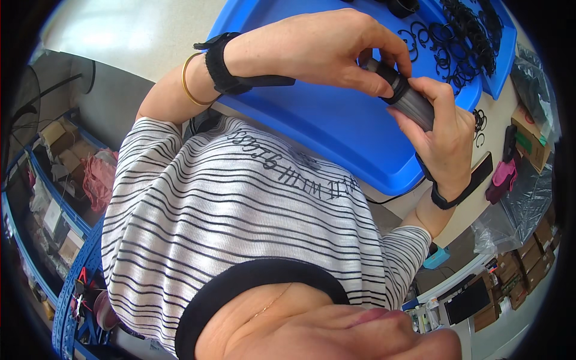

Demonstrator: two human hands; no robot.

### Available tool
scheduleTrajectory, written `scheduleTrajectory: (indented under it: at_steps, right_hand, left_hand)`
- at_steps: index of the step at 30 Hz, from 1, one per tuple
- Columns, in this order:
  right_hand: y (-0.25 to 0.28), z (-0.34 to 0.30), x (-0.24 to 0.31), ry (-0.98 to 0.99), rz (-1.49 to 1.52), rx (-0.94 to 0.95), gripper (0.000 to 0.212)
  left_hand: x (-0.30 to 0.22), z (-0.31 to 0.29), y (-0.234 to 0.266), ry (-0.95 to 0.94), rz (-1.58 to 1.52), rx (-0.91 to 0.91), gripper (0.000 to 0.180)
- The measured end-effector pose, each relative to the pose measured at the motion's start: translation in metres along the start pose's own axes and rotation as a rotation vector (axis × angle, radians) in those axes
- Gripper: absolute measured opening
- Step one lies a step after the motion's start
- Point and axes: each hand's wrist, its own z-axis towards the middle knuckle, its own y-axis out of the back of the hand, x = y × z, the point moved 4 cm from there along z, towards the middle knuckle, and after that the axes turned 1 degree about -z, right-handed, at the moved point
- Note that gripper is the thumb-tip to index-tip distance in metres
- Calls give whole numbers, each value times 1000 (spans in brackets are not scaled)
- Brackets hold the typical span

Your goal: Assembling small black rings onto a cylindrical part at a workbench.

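Observation:
Over the blue tray (336,138), a grey ribbed cylinder (414,103) with a black end is held at a slant between my two hands. My left hand (336,54) comes in from the left and closes its thumb and bent fingers round the black end. Just below that grip, a black band circles the cylinder. My right hand (447,129) grips the grey body from the right, thumb on one side and fingers on the other. Whether a small part sits under my left fingers is hidden. Loose black C-shaped retaining rings (444,57) lie in the tray beyond the cylinder.
More black rings (485,42) fill a second blue tray at far right. A few lie on the pale table (120,30) beside a black-and-pink tool (503,177), a cardboard box (531,135) and clear plastic wrap (510,216). Blue shelving (72,288) with boxes stands at left.

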Motion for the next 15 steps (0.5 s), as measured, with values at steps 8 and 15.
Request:
scheduleTrajectory:
  at_steps: [8, 15]
  right_hand:
    - [0, 0, 1, 3, -9, 14, 49]
    - [1, 1, 0, 10, -6, 5, 48]
  left_hand:
    - [-8, -2, 1, -23, 35, -7, 37]
    - [0, 2, 0, 38, -19, 6, 36]
